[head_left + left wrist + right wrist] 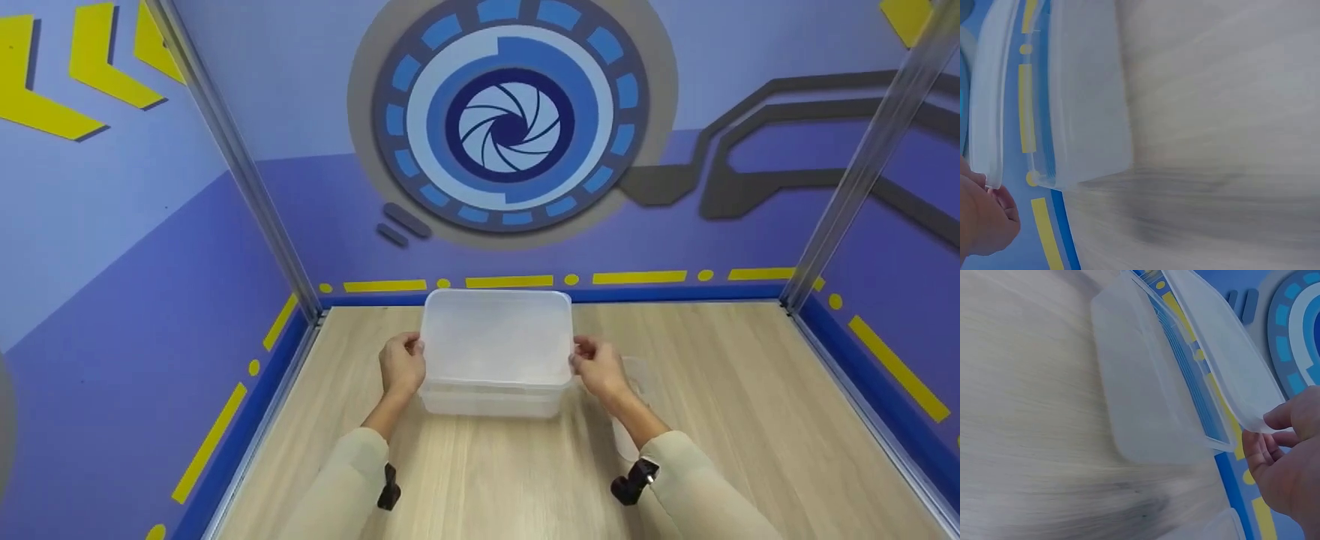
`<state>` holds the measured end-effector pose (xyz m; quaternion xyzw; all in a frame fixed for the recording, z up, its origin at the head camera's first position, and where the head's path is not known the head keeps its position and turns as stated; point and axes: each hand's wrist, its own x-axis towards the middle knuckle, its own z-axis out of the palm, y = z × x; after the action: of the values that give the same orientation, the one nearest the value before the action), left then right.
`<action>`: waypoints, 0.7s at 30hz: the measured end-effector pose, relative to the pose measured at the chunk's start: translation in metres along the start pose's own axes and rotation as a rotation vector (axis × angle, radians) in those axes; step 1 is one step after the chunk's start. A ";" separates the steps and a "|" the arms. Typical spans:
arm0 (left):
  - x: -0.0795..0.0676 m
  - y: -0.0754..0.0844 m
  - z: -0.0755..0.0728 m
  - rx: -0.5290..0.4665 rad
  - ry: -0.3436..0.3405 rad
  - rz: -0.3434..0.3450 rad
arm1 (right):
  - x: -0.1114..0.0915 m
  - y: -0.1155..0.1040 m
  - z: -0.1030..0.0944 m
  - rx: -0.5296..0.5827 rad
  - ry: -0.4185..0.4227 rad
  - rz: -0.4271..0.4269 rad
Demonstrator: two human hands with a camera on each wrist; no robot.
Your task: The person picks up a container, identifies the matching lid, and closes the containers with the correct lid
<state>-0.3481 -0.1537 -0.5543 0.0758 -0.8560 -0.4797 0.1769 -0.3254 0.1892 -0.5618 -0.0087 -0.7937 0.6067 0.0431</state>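
Pale sleeves [330,487] reach forward; my left hand [403,366] and right hand [601,369] hold a translucent lid [495,337] above a box [491,403].
Both hands are nearly closed, pinching the lid at its two short ends, probably to share its weight and prevent tipping. Both wrist views show a gap beneath it, with the box resting on the worktop [517,480], which likely steadies it. Another clear plastic piece [624,442] lies to the box's right, perhaps set aside for room.

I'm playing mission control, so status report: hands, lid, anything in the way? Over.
Left hand, right hand: pinching lid by its ends. Lid: above box, gap between. Nothing visible in that gap.
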 end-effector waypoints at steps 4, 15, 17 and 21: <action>0.000 -0.006 0.005 0.026 0.011 0.045 | 0.003 0.005 0.002 -0.029 0.017 -0.007; 0.000 -0.015 0.008 0.012 -0.010 -0.040 | 0.013 0.017 0.013 -0.038 0.029 -0.046; -0.001 -0.016 0.009 0.013 -0.023 -0.052 | 0.013 0.019 0.015 -0.041 0.033 -0.058; -0.001 -0.017 0.009 0.010 -0.055 -0.084 | 0.013 0.023 0.018 -0.064 0.038 -0.074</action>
<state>-0.3511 -0.1551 -0.5735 0.0996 -0.8590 -0.4844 0.1328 -0.3411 0.1785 -0.5883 0.0081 -0.8115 0.5788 0.0802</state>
